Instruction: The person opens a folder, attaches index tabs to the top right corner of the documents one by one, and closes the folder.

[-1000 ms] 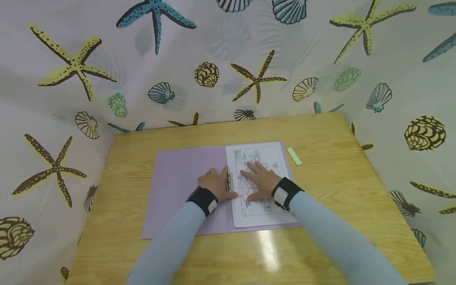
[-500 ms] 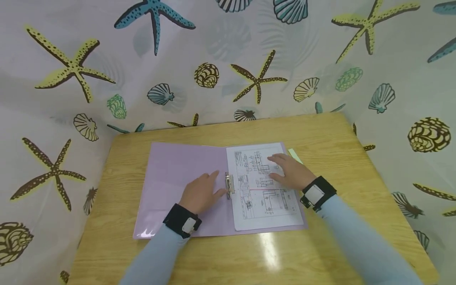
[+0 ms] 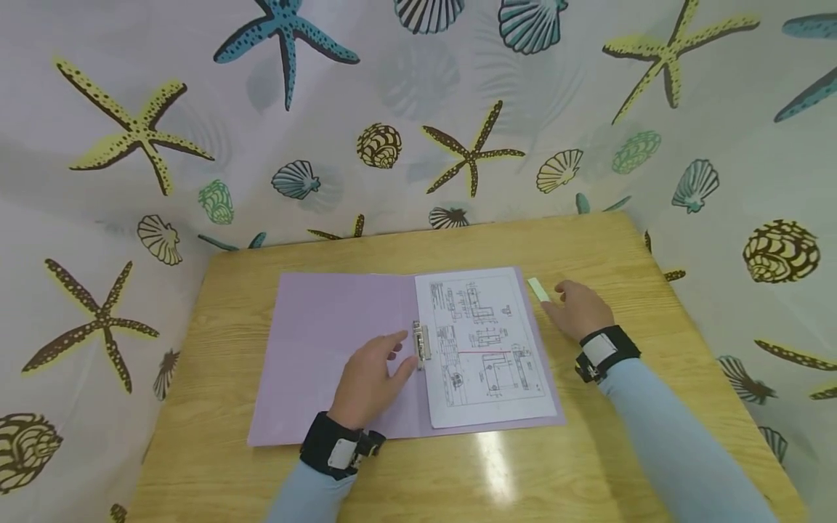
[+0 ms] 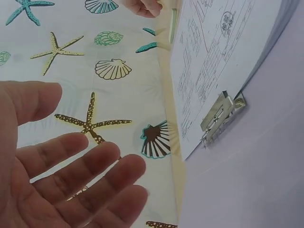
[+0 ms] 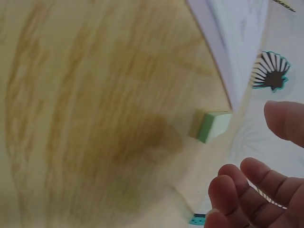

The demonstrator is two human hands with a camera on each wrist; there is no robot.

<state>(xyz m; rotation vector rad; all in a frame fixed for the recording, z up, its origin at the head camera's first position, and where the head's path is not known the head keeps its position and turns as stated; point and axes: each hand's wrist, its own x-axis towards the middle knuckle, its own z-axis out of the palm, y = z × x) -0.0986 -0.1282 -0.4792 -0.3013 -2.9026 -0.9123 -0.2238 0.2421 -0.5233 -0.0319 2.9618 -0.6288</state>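
Note:
A purple folder (image 3: pixel 327 341) lies spread on the table. On its right half are drawing sheets (image 3: pixel 458 403) beside a metal lever clip (image 3: pixel 421 343). My left hand (image 3: pixel 368 381) hovers near the clip, fingers loosely bent and holding nothing; the left wrist view shows its bare palm and the clip (image 4: pixel 222 116) apart from it. Past the folder's right edge lies a small pale green block (image 3: pixel 538 289), thick-sided in the right wrist view, like a sticky-note pad. Close to the block, my right hand (image 3: pixel 578 311) has thumb and fingers apart, with nothing between them.
The wooden table (image 3: pixel 497 243) carries the folder and the green block. A cloth (image 3: pixel 392 87) printed with starfish and shells hangs behind the table and along both sides.
My right hand has left the sheets and moved right to the green block. My left hand has drawn off the clip, back toward me. The folder's left cover has shifted slightly.

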